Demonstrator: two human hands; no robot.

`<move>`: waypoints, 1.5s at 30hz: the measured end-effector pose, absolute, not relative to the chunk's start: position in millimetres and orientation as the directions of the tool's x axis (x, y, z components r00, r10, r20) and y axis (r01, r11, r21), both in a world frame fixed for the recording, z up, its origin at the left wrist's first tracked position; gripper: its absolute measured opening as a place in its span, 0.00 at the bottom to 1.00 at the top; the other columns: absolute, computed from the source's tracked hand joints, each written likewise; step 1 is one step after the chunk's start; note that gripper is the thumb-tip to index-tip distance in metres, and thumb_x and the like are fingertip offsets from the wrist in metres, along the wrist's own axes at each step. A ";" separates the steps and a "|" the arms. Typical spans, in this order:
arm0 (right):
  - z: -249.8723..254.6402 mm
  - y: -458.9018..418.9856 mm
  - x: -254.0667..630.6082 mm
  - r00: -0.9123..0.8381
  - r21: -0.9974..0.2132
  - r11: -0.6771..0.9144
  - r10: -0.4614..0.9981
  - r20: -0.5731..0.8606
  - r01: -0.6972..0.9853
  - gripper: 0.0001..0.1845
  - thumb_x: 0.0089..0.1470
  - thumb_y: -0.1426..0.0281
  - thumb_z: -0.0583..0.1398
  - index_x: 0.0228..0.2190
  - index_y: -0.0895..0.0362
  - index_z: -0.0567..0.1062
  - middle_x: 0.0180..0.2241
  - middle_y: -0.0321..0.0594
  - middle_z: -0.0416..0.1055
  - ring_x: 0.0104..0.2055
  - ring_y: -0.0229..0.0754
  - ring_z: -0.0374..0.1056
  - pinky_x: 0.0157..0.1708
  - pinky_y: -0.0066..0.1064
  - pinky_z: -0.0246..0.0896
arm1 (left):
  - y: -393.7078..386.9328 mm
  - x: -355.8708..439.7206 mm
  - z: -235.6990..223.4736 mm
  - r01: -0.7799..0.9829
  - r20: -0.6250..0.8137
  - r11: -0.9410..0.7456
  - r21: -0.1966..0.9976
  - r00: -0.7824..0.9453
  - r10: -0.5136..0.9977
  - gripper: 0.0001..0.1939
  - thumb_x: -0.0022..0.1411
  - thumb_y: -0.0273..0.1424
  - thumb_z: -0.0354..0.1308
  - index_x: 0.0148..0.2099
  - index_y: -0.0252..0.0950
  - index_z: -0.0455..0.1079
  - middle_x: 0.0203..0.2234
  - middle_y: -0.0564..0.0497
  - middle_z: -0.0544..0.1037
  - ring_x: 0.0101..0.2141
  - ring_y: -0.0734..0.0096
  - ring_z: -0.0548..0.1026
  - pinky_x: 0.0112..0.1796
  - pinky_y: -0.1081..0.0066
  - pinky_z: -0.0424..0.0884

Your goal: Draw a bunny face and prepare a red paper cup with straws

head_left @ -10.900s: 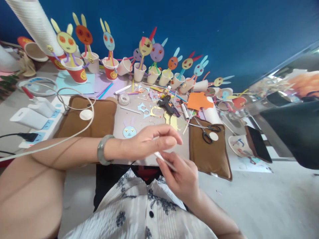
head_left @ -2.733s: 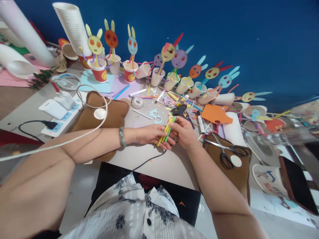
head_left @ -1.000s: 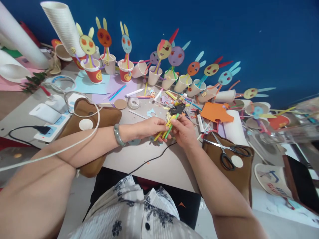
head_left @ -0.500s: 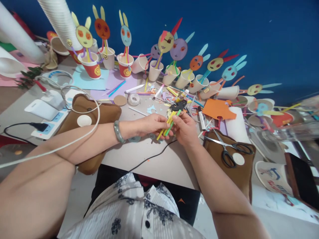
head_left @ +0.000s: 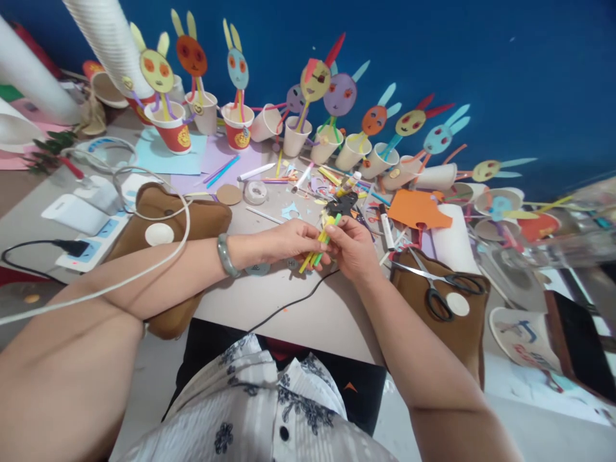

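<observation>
A small bunch of thin yellow and green strips (head_left: 308, 258), perhaps paper or straws, is pinched between my two hands above the table's middle. My left hand (head_left: 299, 239), with a jade-like bangle (head_left: 226, 255) on its wrist, closes around the lower part. The fingers of my right hand (head_left: 357, 249) are pressed onto the upper end, hiding some of it. Just beyond my fingertips lies a black thing (head_left: 342, 204), partly covered, among paper scraps. A small round piece marked "Hi" (head_left: 291, 263) lies under my left hand.
Paper cups with rabbit-faced figures (head_left: 238, 131) line the blue wall. Scissors (head_left: 440, 282) lie on a brown cushion (head_left: 464, 333) at right. At left are another brown cushion (head_left: 202, 221), a power strip (head_left: 96, 240) and a white cable (head_left: 187, 221). A phone-like dark slab (head_left: 582, 340) stands far right.
The right fingers have shifted slightly on the strips, and the upper ends now sit closer together in the grip. The whole view has drifted a little; both hands keep hold.
</observation>
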State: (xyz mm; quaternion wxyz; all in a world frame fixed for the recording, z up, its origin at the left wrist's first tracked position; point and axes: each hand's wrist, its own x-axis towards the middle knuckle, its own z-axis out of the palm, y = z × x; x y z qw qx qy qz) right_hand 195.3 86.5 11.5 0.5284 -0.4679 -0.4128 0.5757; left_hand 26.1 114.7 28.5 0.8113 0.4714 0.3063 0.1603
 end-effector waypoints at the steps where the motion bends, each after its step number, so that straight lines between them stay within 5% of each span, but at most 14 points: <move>1: 10.5 86.4 195.8 -0.005 -0.971 -0.097 0.995 -0.098 -0.217 0.27 0.36 0.57 0.77 0.24 0.54 0.67 0.19 0.25 0.63 0.17 0.28 0.57 0.15 0.22 0.54 | 114.8 26.5 28.2 0.042 -0.344 0.491 0.870 0.764 0.546 0.04 0.64 0.25 0.63 0.36 0.29 0.73 0.25 0.48 0.81 0.22 0.75 0.78 0.27 0.74 0.74; 7: 4.8 89.4 199.1 0.080 -0.984 -0.041 0.995 -0.056 -0.175 0.26 0.40 0.49 0.74 0.24 0.54 0.72 0.18 0.28 0.66 0.16 0.29 0.58 0.14 0.22 0.50 | 123.9 22.6 34.6 -0.036 -0.274 0.436 0.899 0.730 0.626 0.02 0.66 0.24 0.60 0.38 0.29 0.72 0.27 0.49 0.81 0.24 0.76 0.79 0.29 0.75 0.75; 11: 6.2 92.8 200.0 0.194 -0.986 0.070 0.980 0.040 -0.151 0.25 0.44 0.46 0.71 0.25 0.55 0.76 0.19 0.30 0.67 0.17 0.28 0.57 0.15 0.22 0.50 | 151.9 9.7 46.0 -0.197 -0.153 0.249 0.948 0.406 0.901 0.04 0.69 0.23 0.56 0.39 0.30 0.71 0.30 0.50 0.82 0.26 0.80 0.78 0.34 0.75 0.75; 14: 6.2 93.2 200.6 0.207 -0.987 0.093 0.976 0.065 -0.130 0.23 0.45 0.50 0.72 0.23 0.54 0.73 0.20 0.30 0.67 0.17 0.28 0.56 0.16 0.23 0.51 | 169.0 1.7 51.4 -0.242 -0.086 0.144 0.960 0.235 0.968 0.05 0.70 0.24 0.54 0.40 0.30 0.70 0.31 0.51 0.82 0.25 0.82 0.77 0.34 0.76 0.75; 18: 0.7 90.9 202.4 0.172 -0.995 0.100 0.981 0.094 -0.025 0.21 0.50 0.52 0.70 0.24 0.54 0.72 0.20 0.29 0.67 0.17 0.29 0.56 0.16 0.24 0.50 | 165.3 3.4 51.0 -0.190 -0.144 0.210 0.959 0.312 0.939 0.05 0.70 0.23 0.53 0.40 0.30 0.69 0.31 0.50 0.82 0.25 0.81 0.77 0.33 0.76 0.75; 23: -5.9 90.1 204.4 0.187 -0.984 0.160 0.967 0.173 0.084 0.19 0.53 0.54 0.68 0.25 0.55 0.71 0.19 0.28 0.66 0.16 0.29 0.56 0.17 0.24 0.50 | 148.0 11.9 39.0 -0.040 -0.275 0.365 0.930 0.586 0.763 0.04 0.67 0.22 0.56 0.44 0.31 0.69 0.29 0.49 0.82 0.24 0.75 0.79 0.30 0.73 0.75; 26: -5.9 90.7 204.4 0.215 -0.979 0.160 0.959 0.185 0.129 0.19 0.53 0.55 0.67 0.25 0.55 0.71 0.18 0.28 0.65 0.16 0.30 0.55 0.17 0.24 0.50 | 143.4 10.7 33.9 -0.002 -0.238 0.357 0.934 0.742 0.627 0.06 0.63 0.26 0.63 0.42 0.32 0.70 0.29 0.48 0.82 0.23 0.74 0.79 0.27 0.74 0.75; 31: 1.2 88.2 203.6 0.163 -0.917 0.189 0.952 0.259 0.352 0.17 0.54 0.56 0.66 0.25 0.54 0.72 0.19 0.30 0.66 0.19 0.33 0.59 0.20 0.27 0.54 | 135.1 3.2 44.6 0.030 -0.080 0.331 0.943 0.987 0.137 0.17 0.52 0.35 0.74 0.40 0.33 0.75 0.32 0.43 0.84 0.29 0.65 0.82 0.30 0.70 0.77; 37: 12.8 82.3 197.1 -0.287 -0.517 0.510 0.845 0.452 0.687 0.11 0.60 0.63 0.61 0.29 0.54 0.77 0.26 0.38 0.75 0.24 0.37 0.65 0.26 0.30 0.59 | 126.1 5.3 53.5 0.229 -0.144 0.322 0.918 0.953 -0.267 0.18 0.41 0.34 0.79 0.34 0.35 0.79 0.29 0.46 0.84 0.29 0.59 0.83 0.29 0.67 0.78; 43: 30.3 110.8 170.6 -0.619 -0.020 0.636 0.757 0.208 0.771 0.13 0.63 0.64 0.57 0.38 0.56 0.81 0.33 0.44 0.77 0.31 0.42 0.69 0.28 0.32 0.52 | 127.9 4.7 52.9 0.328 -0.166 0.240 0.914 0.840 -0.517 0.19 0.39 0.30 0.80 0.36 0.37 0.81 0.28 0.48 0.84 0.29 0.60 0.82 0.29 0.68 0.78; 45: 40.1 135.6 150.4 -0.670 0.057 0.668 0.733 0.119 0.742 0.15 0.65 0.65 0.55 0.41 0.57 0.81 0.36 0.47 0.78 0.36 0.45 0.71 0.30 0.34 0.51 | 128.3 4.2 54.2 0.364 -0.177 0.232 0.902 0.802 -0.570 0.18 0.39 0.29 0.80 0.35 0.37 0.81 0.28 0.48 0.84 0.29 0.59 0.83 0.29 0.67 0.78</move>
